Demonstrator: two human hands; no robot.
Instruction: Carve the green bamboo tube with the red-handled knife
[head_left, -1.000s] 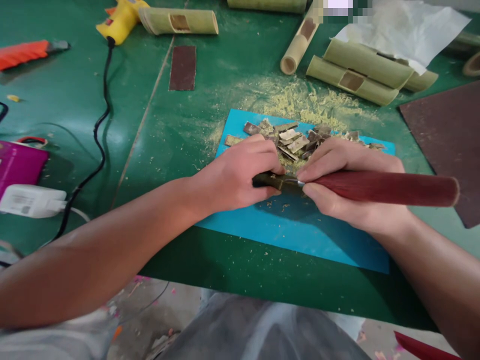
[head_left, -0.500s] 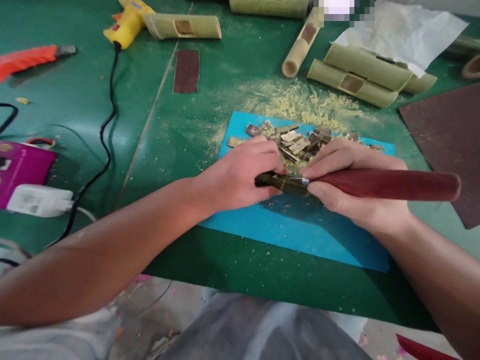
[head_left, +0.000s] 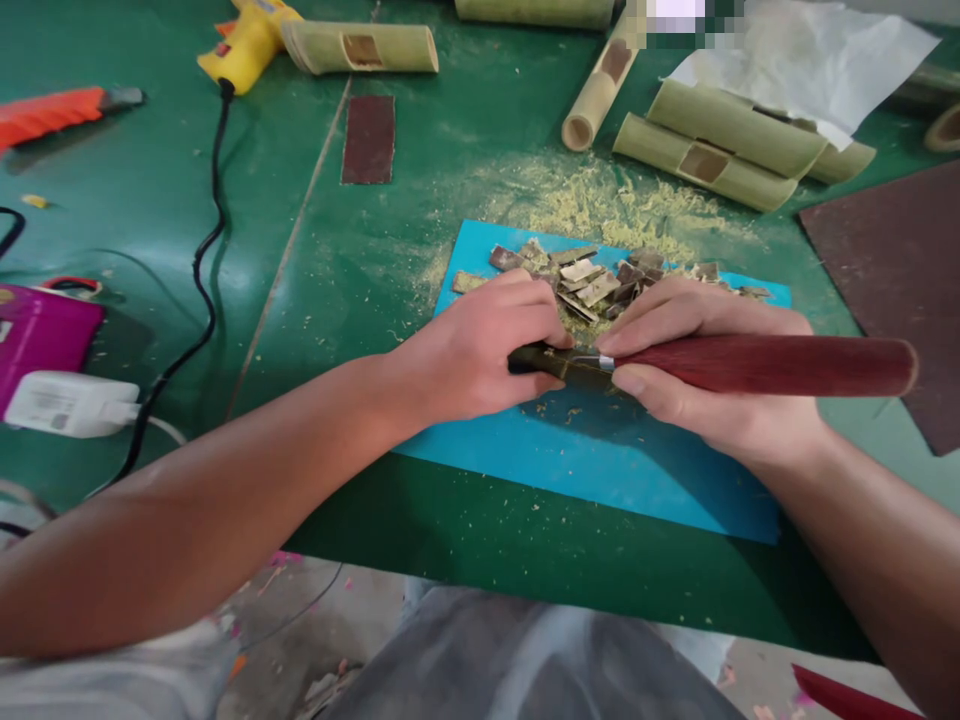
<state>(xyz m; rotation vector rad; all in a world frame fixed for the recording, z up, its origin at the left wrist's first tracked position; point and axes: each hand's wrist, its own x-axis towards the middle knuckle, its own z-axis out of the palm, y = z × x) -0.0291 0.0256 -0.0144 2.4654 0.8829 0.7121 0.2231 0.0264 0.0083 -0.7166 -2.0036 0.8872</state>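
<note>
My left hand [head_left: 487, 345] is closed around a dark, narrow piece that looks like bamboo [head_left: 534, 358], with the thumb and a finger along its sides. My right hand [head_left: 697, 312] grips a carving knife by its thick red wooden handle [head_left: 795, 365]; the metal end points left and meets the dark piece between my hands. The cutting tip is too small to make out. Both hands are low over a blue sheet [head_left: 592, 460]. Just beyond my fingers lies a heap of small brown and tan chips [head_left: 592, 285].
Pale shavings [head_left: 637, 210] lie scattered behind the sheet. Cut bamboo tubes [head_left: 701, 160] stand at the back, some under white paper [head_left: 802, 70]. On the left are a yellow corded tool [head_left: 244, 50], an orange-handled cutter [head_left: 52, 115] and a white charger [head_left: 71, 402]. A brown sheet [head_left: 900, 280] lies right.
The knife has shifted very slightly left along the dark piece. My left hand keeps its hold almost unchanged, and the whole view has drifted a little.
</note>
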